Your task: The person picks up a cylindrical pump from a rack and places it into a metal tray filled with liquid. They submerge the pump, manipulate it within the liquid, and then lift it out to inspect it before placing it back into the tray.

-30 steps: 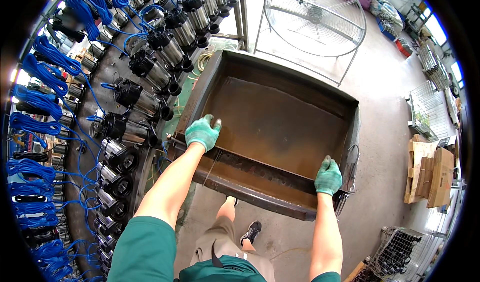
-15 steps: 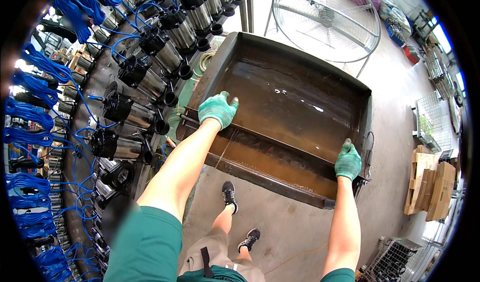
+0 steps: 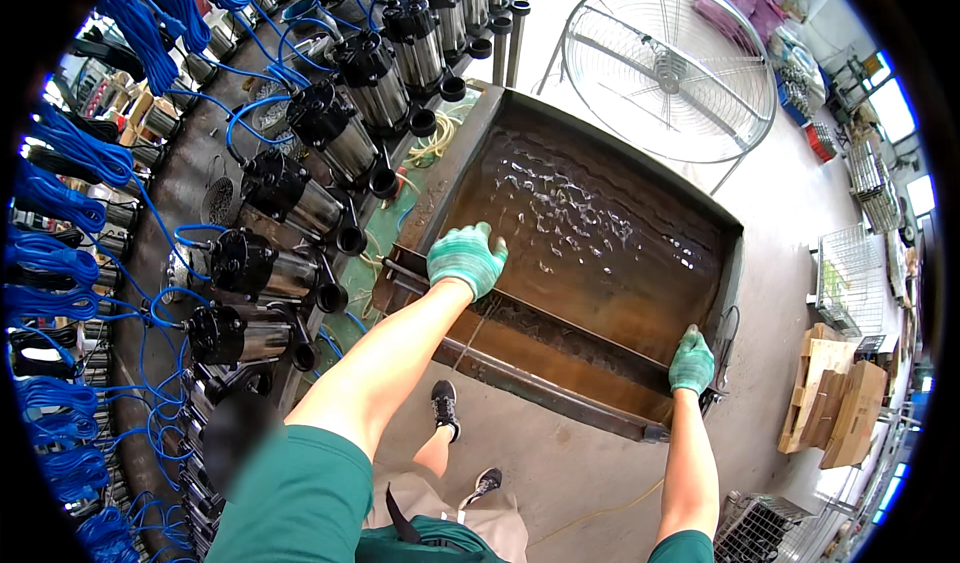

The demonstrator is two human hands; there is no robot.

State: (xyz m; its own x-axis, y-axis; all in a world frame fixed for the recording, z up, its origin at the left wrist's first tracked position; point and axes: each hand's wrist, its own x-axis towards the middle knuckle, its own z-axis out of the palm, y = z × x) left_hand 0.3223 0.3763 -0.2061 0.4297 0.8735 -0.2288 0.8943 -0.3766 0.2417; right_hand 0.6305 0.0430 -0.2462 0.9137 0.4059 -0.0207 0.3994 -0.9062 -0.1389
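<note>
A dark rectangular metal tank [image 3: 600, 153] holds brownish water [image 3: 580, 263], and a long metal crossbar [image 3: 570, 325] spans it near its front side. My left hand [image 3: 467, 260], in a green knit glove, is closed over the crossbar toward its left end, thumb sticking out to the right. At the other end my right hand [image 3: 691, 361], gloved the same, grips the crossbar beside the tank's right wall; its fingers are partly hidden. Bright ripples cover the far part of the water. Between the crossbar and the front wall lies a narrow strip of browner water.
Left of the tank stand rows of steel-and-black pumps [image 3: 335, 133] with coiled blue cables [image 3: 75, 143]. Behind it is a large round floor fan [image 3: 668, 73]. Wooden boards [image 3: 835, 393] and wire baskets [image 3: 850, 278] stand at right. My shoes [image 3: 445, 408] are just before the tank.
The view has shifted, so tank, fan and hands sit lower in the picture. Ripples on the water have become many and broken. Both hands keep their places on the crossbar.
</note>
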